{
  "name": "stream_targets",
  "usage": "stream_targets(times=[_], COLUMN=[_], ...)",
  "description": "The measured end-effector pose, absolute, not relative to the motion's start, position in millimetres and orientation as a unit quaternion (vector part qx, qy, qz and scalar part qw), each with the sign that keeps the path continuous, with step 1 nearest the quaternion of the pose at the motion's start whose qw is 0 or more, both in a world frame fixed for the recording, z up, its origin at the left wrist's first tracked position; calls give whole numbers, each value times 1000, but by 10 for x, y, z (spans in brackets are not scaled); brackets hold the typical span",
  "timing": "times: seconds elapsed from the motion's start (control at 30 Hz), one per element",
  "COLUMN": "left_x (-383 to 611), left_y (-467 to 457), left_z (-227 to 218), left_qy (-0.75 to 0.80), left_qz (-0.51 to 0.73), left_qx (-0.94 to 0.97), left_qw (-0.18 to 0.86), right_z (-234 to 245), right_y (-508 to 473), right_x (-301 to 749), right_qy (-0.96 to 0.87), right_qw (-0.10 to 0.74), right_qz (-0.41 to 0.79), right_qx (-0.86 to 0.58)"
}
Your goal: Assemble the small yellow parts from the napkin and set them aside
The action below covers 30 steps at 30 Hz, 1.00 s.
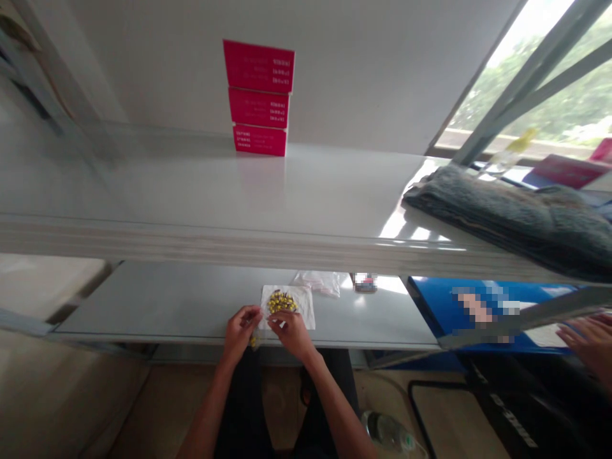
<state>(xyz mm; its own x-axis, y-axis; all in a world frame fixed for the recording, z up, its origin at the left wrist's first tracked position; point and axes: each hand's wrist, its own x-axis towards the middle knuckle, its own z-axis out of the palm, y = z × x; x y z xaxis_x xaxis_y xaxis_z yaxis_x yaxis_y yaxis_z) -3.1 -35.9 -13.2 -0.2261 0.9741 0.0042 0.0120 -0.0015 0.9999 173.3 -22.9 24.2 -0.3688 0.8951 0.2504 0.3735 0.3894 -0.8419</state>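
My left hand (242, 328) is closed at the front edge of the lower shelf, its fingertips pinching what looks like a small clear bag (254, 342) with yellow pieces inside, hanging just below the hand. Close beside it, my right hand (291, 329) reaches over a white sheet (306, 312), thumb and fingers drawn together. Whatever sits between those fingers is too small to make out. A pile of small yellow-and-dark pieces (281, 301) lies on the sheet, right by the right fingertips.
Clear plastic bags (318, 282) lie behind the sheet, near a small dark object (364, 282). Above, an upper shelf (191, 191) carries stacked red boxes (261, 107) and a folded grey cloth (507, 213). Another person's hand (588, 341) shows at right. A bottle (389, 433) lies on the floor.
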Motion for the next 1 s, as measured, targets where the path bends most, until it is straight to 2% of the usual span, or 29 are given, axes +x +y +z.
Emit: stream_targets(times=[0.17, 0.27, 0.37, 0.5, 0.6, 0.7, 0.87, 1.0], left_x=[-23, -19, -15, -6, 3, 9, 3, 9], left_y=[-362, -364, -366, -369, -372, -369, -376, -446], left_z=[-96, -92, -95, -87, -72, -63, -29, 56], left_qy=[533, 531, 536, 532, 537, 544, 538, 492], left_qz=[562, 570, 565, 564, 563, 560, 544, 488], left_qx=[449, 456, 452, 449, 446, 446, 469, 572], left_qw=[446, 430, 434, 443, 442, 438, 441, 438], right_z=[513, 848, 1104, 1075, 889, 793, 854, 804], right_y=[-360, -611, -863, -939, -854, -807, -806, -694], right_x=[1832, 1962, 2123, 2274, 2296, 2280, 2278, 2289], right_qy=[-822, -869, -890, -916, -881, -869, -864, -823], right_qw=[291, 224, 209, 165, 173, 182, 204, 251], right_qz=[198, 154, 156, 253, 149, 116, 179, 285], right_qx=[-447, -412, -373, -265, -413, -445, -424, -423])
